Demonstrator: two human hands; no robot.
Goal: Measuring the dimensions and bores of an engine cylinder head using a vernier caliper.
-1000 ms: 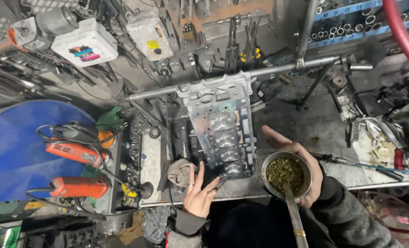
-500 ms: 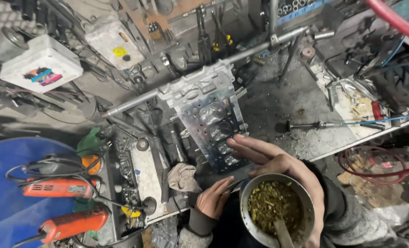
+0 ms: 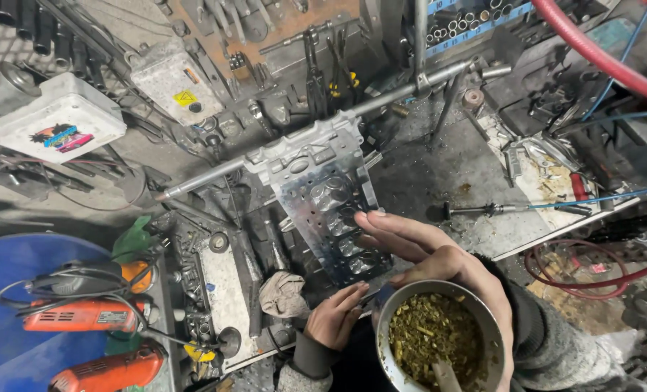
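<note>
My right hand [image 3: 439, 258] grips a round metal bowl [image 3: 439, 341] of greenish-yellow chopped stuff, with a spoon handle sticking out at the bottom. Its fingers stretch out over the near end of a silver engine cylinder head [image 3: 323, 192] lying on the workbench. My left hand [image 3: 336, 316] rests on the bench edge, fingertips touching the near corner of the cylinder head. A crumpled grey rag [image 3: 283, 292] lies just left of that hand.
A long metal rod [image 3: 381, 98] crosses the bench behind the head. Orange power tools [image 3: 84, 316] with black cords lie at left on a blue drum [image 3: 18, 290]. A white box [image 3: 58, 123] sits upper left. Hoses, pliers and a long screwdriver [image 3: 497, 209] crowd the right.
The view has shifted closer and down. The bowl in my right hand has come nearer and lower in view, and its fingers now reach over the cylinder head. My left hand stays at the bench edge.
</note>
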